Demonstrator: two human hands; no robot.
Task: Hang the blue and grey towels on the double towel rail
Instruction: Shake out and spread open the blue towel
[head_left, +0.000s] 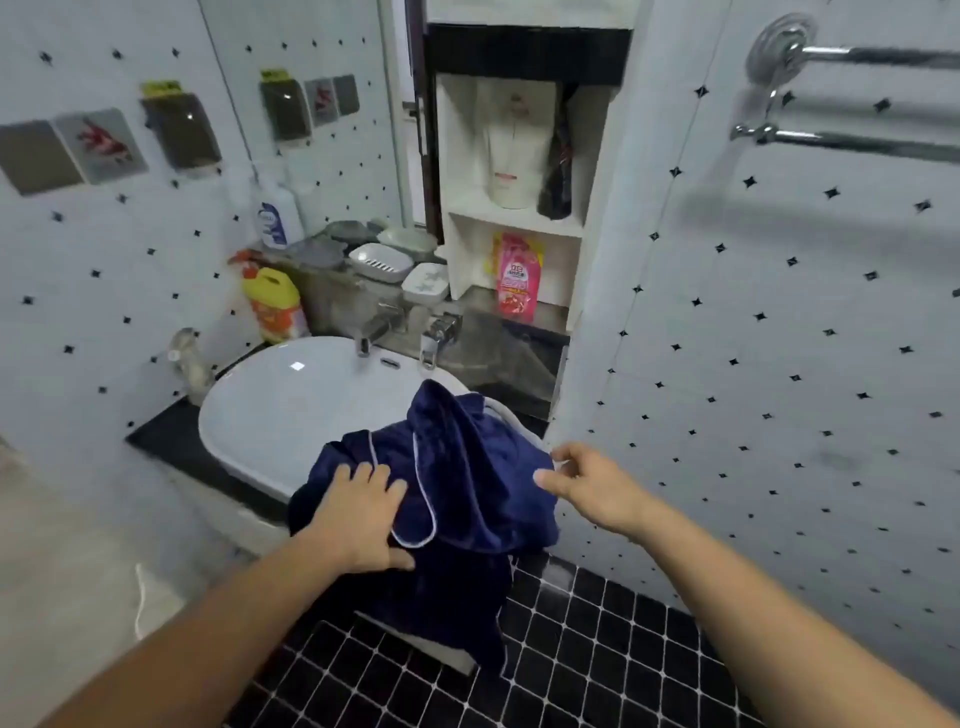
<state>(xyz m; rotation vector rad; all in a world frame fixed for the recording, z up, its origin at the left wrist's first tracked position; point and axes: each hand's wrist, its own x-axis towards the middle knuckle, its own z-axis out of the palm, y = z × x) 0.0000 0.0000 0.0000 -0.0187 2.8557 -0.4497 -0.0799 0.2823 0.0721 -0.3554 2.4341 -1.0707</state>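
glossy oval basin (291, 410): crumpled plush blue towel (467, 483) on rim; left hand (358, 519) flat on it, right hand (582, 483) open, empty.

double towel rail (852, 93) bare and unobstructed, open air below it

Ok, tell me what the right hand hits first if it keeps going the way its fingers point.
The right hand points left toward the blue towel bunched on the sink rim; its fingers look almost at the towel's edge, so probably that, though depth is unclear.
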